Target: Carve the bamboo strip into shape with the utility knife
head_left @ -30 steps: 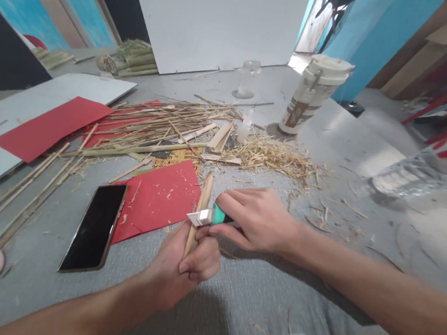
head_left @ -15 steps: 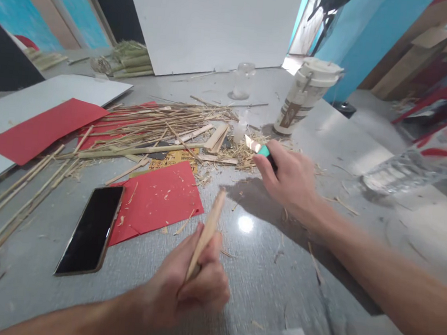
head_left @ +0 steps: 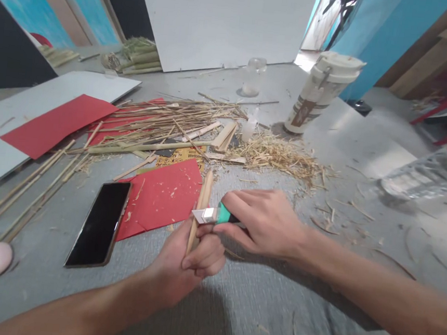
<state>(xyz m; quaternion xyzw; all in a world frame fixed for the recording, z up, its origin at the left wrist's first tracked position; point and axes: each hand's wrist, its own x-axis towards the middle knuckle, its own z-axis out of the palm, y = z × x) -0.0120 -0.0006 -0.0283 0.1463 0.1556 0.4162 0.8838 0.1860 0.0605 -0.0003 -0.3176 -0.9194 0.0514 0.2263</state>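
Across the grey counter (head_left: 267, 296) lie a red sheet (head_left: 162, 198) and a black phone (head_left: 99, 224); right of these, the left hand (head_left: 195, 259) clamps a wooden strip (head_left: 206, 187); the right hand (head_left: 263, 223), close by, grips a green-and-black cutter (head_left: 223, 214), blade (head_left: 201, 216) across the strip.

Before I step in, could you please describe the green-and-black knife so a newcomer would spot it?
On the grey table, find the red paper sheet beside the black rectangular phone. Right of that sheet, the right hand holds the knife across a pale wooden strip; its green collar stands out.
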